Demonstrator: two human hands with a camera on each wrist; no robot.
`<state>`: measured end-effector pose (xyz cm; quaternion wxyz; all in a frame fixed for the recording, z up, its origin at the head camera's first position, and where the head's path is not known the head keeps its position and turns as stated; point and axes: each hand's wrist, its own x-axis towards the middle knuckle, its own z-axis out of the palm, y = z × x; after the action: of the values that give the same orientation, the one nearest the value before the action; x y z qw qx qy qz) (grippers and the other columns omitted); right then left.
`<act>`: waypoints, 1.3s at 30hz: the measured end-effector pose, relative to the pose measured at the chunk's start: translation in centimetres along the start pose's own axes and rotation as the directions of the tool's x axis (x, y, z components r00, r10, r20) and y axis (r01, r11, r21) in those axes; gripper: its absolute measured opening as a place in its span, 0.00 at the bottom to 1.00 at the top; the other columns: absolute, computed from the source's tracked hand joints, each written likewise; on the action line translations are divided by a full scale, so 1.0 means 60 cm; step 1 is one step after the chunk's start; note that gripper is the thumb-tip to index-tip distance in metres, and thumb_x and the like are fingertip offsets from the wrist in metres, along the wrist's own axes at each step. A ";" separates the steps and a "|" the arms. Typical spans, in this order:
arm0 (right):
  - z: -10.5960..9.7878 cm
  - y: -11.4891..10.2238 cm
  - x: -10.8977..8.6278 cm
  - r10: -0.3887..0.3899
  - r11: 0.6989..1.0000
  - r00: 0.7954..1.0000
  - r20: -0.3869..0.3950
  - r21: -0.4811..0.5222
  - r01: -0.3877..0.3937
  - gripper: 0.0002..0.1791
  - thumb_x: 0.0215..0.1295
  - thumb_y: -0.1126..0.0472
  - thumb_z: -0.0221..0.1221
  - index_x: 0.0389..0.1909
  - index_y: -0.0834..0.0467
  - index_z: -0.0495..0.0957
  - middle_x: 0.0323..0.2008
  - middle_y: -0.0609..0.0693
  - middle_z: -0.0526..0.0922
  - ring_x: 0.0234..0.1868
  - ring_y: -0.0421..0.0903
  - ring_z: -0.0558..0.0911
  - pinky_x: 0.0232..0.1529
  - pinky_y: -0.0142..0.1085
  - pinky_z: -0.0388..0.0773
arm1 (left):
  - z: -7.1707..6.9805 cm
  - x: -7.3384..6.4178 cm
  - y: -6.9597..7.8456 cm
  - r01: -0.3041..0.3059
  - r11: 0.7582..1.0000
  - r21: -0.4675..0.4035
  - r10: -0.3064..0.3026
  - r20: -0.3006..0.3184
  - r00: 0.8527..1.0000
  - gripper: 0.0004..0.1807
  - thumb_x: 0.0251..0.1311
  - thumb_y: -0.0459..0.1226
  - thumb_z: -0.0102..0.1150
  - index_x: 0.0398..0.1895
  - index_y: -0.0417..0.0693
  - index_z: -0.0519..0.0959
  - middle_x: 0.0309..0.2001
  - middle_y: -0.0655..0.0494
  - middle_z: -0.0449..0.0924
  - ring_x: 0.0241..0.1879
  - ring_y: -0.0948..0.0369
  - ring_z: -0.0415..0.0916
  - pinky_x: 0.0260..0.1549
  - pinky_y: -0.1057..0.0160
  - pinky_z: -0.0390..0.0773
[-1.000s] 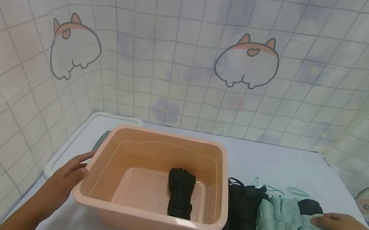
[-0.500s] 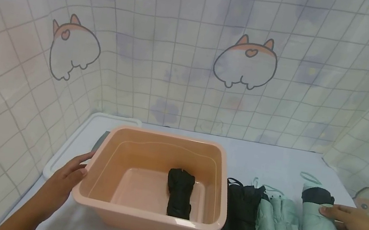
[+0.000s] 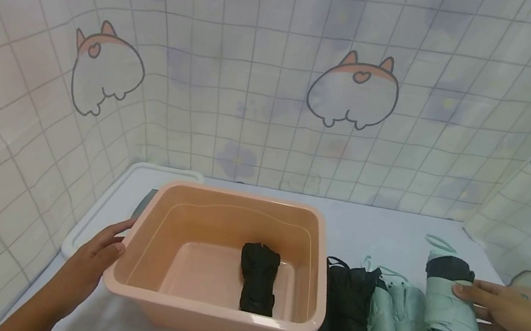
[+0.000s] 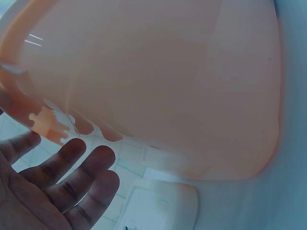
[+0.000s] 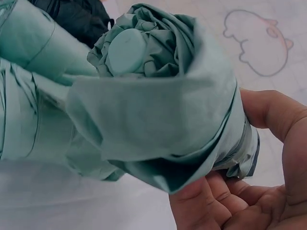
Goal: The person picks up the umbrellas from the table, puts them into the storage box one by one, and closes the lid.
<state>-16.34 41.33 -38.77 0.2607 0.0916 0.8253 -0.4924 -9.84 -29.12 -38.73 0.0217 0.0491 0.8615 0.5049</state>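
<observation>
Mint umbrella [image 3: 455, 308] sits gripped in the right hand [image 3: 510, 321]. Left hand [image 3: 95, 254], fingers loosely extended, touches the peach basin [image 3: 199, 308]

Wavy white grid-print sheeting [image 3: 261, 129] on three sides: left of left hand [image 3: 94, 255], right of right hand [image 3: 514, 318], beyond both. Dog prints [image 3: 352, 101], faded purple flowers [image 3: 237, 159] on it. White tabletop [image 3: 381, 232] below. Soft light.

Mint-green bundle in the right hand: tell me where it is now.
In the head view, the mint-green bundle is at right, held by the right hand, next to another mint-green roll on its left.
</observation>
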 end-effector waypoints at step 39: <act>0.073 -0.133 -0.043 -0.203 0.979 0.968 0.149 0.012 0.204 0.54 0.81 0.49 0.48 0.70 0.77 0.15 0.74 0.82 0.35 0.73 0.78 0.53 0.60 0.51 0.74 | 0.000 0.001 0.001 -0.008 1.000 0.018 0.008 -0.005 1.000 0.31 0.80 0.51 0.38 0.81 0.57 0.55 0.67 0.39 0.71 0.59 0.47 0.76 0.54 0.42 0.73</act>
<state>-15.93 33.83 -32.99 0.2698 -0.0312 0.8095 -0.5205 -9.89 -29.08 -38.68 0.0172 0.0515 0.8658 0.4975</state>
